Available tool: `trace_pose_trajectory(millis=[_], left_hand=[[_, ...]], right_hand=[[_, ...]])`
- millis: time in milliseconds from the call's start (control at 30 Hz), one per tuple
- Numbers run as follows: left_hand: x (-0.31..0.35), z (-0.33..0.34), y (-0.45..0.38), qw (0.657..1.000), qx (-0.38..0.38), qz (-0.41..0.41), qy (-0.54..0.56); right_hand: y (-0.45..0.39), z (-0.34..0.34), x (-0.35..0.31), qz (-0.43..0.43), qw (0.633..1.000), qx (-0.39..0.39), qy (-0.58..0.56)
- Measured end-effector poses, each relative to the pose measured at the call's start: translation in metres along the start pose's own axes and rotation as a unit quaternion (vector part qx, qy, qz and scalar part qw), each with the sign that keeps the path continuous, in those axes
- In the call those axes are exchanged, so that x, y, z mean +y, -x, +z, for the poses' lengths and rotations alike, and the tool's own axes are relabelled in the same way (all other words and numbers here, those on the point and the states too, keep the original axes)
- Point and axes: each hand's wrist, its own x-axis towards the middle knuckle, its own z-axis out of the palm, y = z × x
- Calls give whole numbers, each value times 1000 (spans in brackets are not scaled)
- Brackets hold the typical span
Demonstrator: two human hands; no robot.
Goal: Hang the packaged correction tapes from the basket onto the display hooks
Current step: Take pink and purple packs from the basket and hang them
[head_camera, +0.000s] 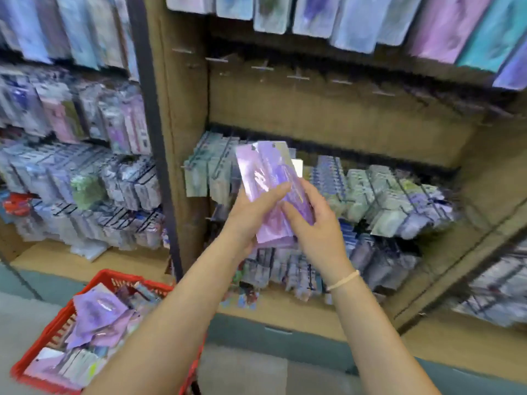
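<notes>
Left hand (251, 206): gripped the lower part of the purple packages from the 9 o'clock side, thumb laid across their front
Right hand (310, 223): fingers curled round the same packages from the 3 o'clock side
Purple packages (268, 172): a small stack held upright between both hands, at the centre of view, in front of the stocked middle row
Empty hooks (298, 76): a bare row at 12 o'clock above the packages
Red basket (42, 334): at 7 o'clock, holding more purple packets
Wristband (343, 279): on the right wrist
</notes>
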Motion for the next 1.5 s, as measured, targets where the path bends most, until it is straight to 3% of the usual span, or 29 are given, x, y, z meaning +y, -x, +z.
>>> trace_pose_trajectory(millis=[167,300,467,633,1000,1500], left_hand=[[-5,151,-10,993,-93,55,-49],[5,228,-26,981,-74,130,-121],[17,272,-56,969,-47,182,-161],[23,295,-91,965,-52,199,-165],[17,334,-182,956,-137,216,-144],[6,369,-201,952,-103,254,-140]], right_hand=[[-6,-153,-22,-69,995,63,29],[-22,-237,-36,-124,975,163,86],[-53,-302,-33,-147,954,235,112],[-94,-329,-32,-141,949,244,138],[-185,-371,-39,-124,920,320,190],[-198,-393,-23,-171,911,301,223]])
